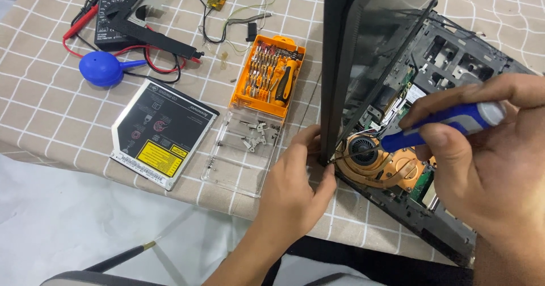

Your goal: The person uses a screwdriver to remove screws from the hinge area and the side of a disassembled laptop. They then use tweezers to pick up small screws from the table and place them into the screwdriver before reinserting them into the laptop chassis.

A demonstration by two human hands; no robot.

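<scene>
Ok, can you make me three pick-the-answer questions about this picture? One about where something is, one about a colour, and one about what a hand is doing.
1. Where does the blue air blower lie?
A. Inside the laptop
B. On the checked cloth, far left
C. In the orange kit

2. What colour is the bit kit tray?
A. Green
B. White
C. Orange

3. What is the right hand doing?
A. Gripping a blue screwdriver
B. Lying flat and empty
C. Holding the blower

Answers: 1 B, it rests on the cloth beside the red leads. 2 C, the tray is bright orange. 3 A, the fingers wrap the blue handle, whose tip points at the hinge beside the left hand.
</scene>
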